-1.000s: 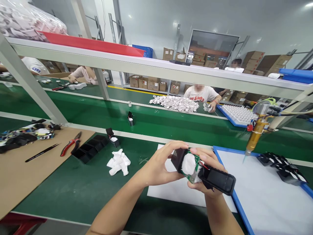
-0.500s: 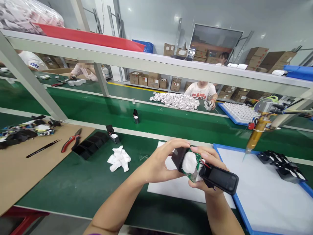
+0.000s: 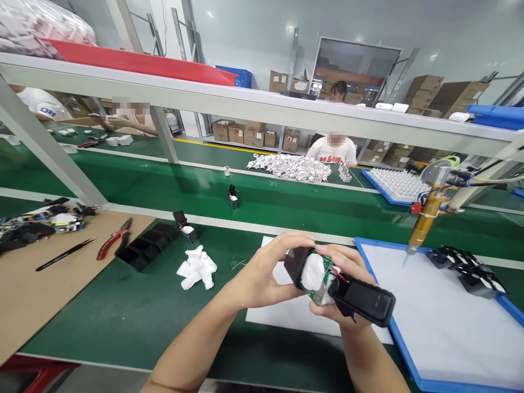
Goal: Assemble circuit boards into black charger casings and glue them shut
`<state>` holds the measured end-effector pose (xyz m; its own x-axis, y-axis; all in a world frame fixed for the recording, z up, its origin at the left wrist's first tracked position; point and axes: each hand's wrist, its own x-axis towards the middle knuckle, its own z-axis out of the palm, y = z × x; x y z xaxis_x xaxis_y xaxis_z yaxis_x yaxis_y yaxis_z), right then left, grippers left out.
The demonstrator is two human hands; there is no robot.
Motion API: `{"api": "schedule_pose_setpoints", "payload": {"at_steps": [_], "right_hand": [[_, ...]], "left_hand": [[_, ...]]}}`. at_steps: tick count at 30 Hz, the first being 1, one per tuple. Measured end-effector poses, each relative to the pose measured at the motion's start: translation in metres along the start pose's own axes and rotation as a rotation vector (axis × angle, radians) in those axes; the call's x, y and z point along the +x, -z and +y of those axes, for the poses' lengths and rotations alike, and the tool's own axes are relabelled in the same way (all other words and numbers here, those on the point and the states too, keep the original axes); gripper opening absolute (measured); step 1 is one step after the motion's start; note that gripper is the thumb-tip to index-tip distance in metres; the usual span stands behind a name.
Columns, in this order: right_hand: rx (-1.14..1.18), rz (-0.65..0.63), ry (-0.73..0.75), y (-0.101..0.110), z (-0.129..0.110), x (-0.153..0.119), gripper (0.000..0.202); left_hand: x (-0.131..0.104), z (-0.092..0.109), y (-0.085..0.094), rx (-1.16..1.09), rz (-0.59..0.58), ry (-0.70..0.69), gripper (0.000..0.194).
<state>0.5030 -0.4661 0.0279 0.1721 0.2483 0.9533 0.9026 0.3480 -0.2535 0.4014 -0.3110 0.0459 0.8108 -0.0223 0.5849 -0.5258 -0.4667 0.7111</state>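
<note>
My left hand (image 3: pixel 260 278) is closed around a black plastic housing (image 3: pixel 295 266). From the other side, my right hand (image 3: pixel 347 259) grips a green circuit board (image 3: pixel 328 263), whose left end meets the housing's mouth; how deep it sits inside I cannot tell. A white putty-like lump (image 3: pixel 314 273) covers the board's middle. Red and black wires run from the board to a black end cover (image 3: pixel 365 300), which sticks out to the right beneath my right fingers. Under both hands lies a white sheet (image 3: pixel 278 314).
Left of my hands are a white putty-like pile (image 3: pixel 197 267), black empty housings (image 3: pixel 145 245), red-handled pliers (image 3: pixel 114 238) and tweezers (image 3: pixel 65 254). At right, a dispensing nozzle (image 3: pixel 421 226) hangs over a blue-rimmed tray (image 3: pixel 403 349) with black units (image 3: pixel 466 270). A shelf beam (image 3: pixel 245 103) crosses ahead.
My hands keep the same hold on the housing and board. The view has shifted slightly. A black unit on the green belt has moved right, and a co-worker across has released some white parts.
</note>
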Motion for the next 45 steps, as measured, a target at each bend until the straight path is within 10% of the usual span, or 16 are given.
{"api": "schedule_pose_setpoints", "payload": {"at_steps": [23,30,45], "right_hand": [[-0.119,-0.043,0.065,-0.004,0.002,0.004,0.061],[0.167,-0.176,-0.307,-0.008,0.006,0.001,0.051],[0.468,-0.057,-0.765,-0.025,0.013,-0.006,0.041]], "left_hand": [[0.0,-0.001,0.0,0.009,0.008,-0.012,0.065],[0.001,-0.003,-0.001,0.047,0.078,0.085,0.062],[0.005,-0.024,-0.008,0.023,0.175,0.154,0.056]]}}
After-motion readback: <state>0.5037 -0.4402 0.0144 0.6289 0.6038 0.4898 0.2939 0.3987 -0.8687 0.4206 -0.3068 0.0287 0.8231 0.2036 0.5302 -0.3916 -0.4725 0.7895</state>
